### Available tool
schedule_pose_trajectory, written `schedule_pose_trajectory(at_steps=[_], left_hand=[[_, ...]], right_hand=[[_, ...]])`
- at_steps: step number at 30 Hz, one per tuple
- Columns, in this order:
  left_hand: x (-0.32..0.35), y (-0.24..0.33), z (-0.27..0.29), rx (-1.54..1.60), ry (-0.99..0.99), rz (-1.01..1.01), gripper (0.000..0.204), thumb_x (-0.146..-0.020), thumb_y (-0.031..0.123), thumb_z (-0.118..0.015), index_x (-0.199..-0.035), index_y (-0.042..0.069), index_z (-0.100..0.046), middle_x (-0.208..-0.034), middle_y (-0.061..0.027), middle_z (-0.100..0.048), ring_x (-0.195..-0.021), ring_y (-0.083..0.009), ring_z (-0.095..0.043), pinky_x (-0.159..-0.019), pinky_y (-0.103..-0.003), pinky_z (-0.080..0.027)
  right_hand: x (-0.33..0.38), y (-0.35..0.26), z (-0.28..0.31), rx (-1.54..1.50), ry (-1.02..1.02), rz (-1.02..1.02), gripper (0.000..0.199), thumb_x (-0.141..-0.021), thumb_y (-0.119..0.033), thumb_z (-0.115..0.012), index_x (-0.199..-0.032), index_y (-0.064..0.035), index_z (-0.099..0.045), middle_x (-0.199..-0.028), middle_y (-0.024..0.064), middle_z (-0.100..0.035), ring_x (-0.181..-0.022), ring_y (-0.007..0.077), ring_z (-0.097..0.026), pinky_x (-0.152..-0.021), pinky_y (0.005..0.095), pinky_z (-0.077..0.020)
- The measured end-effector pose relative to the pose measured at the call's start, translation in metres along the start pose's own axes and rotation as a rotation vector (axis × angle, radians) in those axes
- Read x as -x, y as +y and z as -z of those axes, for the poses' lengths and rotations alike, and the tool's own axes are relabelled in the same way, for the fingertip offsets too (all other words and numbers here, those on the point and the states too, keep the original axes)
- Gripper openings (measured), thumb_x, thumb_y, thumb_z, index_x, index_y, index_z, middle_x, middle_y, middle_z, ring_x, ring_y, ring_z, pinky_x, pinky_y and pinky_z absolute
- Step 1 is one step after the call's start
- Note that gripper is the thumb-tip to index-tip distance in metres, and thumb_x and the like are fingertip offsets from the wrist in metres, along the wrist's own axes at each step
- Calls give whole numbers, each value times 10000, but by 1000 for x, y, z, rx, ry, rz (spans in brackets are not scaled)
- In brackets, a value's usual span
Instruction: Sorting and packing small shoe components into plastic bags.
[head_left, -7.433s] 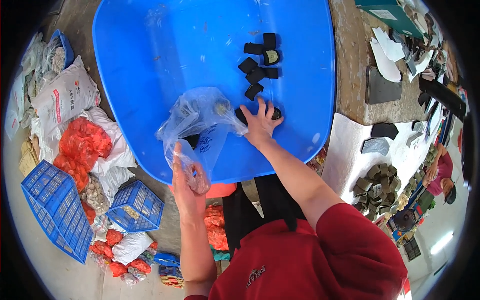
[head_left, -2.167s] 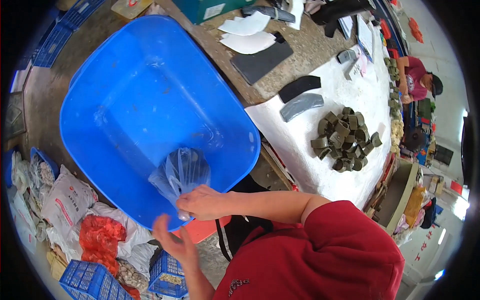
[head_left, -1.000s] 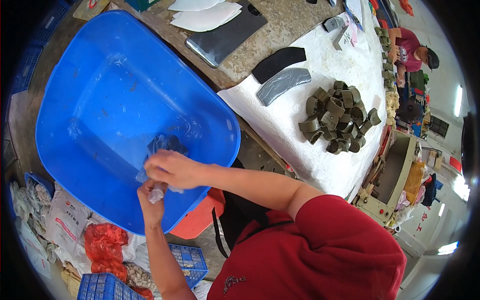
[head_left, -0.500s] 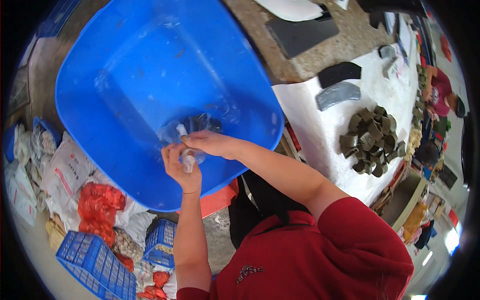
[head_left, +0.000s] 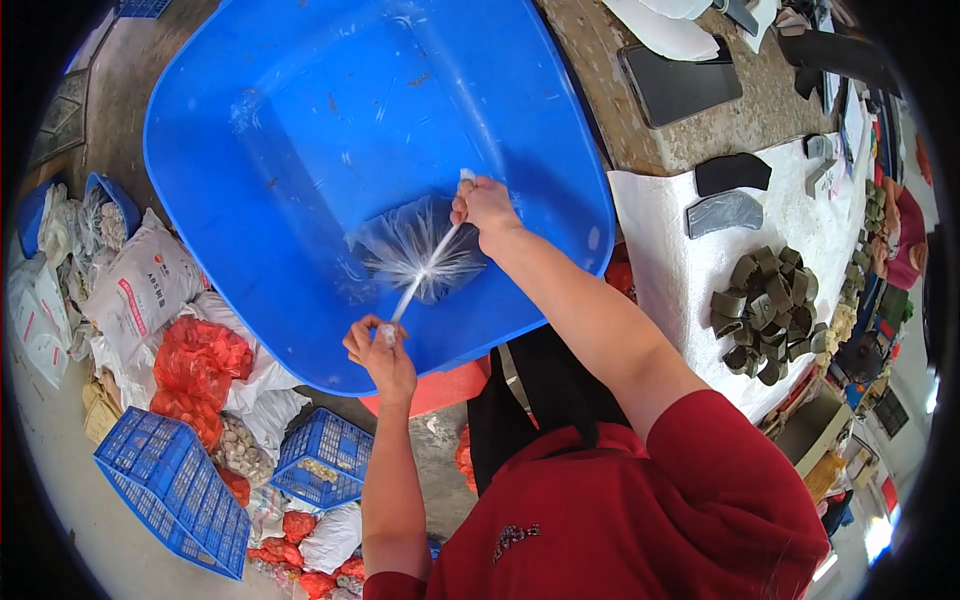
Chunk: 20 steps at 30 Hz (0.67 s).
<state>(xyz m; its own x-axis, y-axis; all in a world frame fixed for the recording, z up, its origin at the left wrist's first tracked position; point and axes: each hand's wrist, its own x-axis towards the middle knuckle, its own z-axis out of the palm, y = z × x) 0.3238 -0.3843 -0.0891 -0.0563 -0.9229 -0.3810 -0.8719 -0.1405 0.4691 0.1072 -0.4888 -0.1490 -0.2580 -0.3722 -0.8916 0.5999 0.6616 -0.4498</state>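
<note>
A clear plastic bag (head_left: 385,245) rests inside a large blue tub (head_left: 330,130), its film gathered into radiating folds. Two twisted ends are stretched tight from the knot-like middle. My left hand (head_left: 382,358), near the tub's near rim, is closed on one end. Farther up and to the right, my right hand (head_left: 487,213) grips the other end, with a white tip poking above the fingers. Something dark shows dimly through the film; I cannot make out what it is.
Right of the tub, a pile of olive-brown curved pieces (head_left: 770,305) lies on white sheeting (head_left: 665,270), near two curved pads (head_left: 725,213) and a black phone (head_left: 685,78). Blue crates (head_left: 170,490), red bags (head_left: 200,360) and white sacks (head_left: 145,285) crowd the left floor. Another person (head_left: 908,235) is at far right.
My hands have moved apart, the right one up and right, the left slightly down. The bag's twisted ends are now drawn out straight between them. The view has shifted slightly.
</note>
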Motion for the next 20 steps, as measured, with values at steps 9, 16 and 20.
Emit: schedule_pose_trajectory(at_steps=[9, 16, 20], left_hand=[[-5, 66, 47, 642, 50, -33, 183, -891, 128, -519, -854, -12, -632, -893, -87, -527, -840, -213, -504, -706, -317, -400], [74, 67, 122, 782, 11, -441, 241, -917, 204, -513, -1040, 14, -597, -1139, -109, -496, -1005, -204, -487, -851, -328, -390], [128, 49, 146, 962, -271, -452, 462, -862, 368, -598, -1189, 48, -532, -1271, -146, -439, -1170, -273, -442, -967, -399, -362]], right_hand=[[65, 29, 14, 1055, -883, 1015, 325, -860, -174, -520, -1178, -111, -525, -913, 113, -633, -886, 270, -605, -738, 409, -455], [236, -11, 9, 1302, -950, 901, 235, -754, -60, -521, -985, -55, -563, -848, 145, -636, -879, 307, -599, -737, 382, -413], [315, 6, 31, 1197, -876, 895, 414, -763, -57, -534, -1168, -128, -485, -881, 165, -641, -889, 307, -609, -852, 458, -361]])
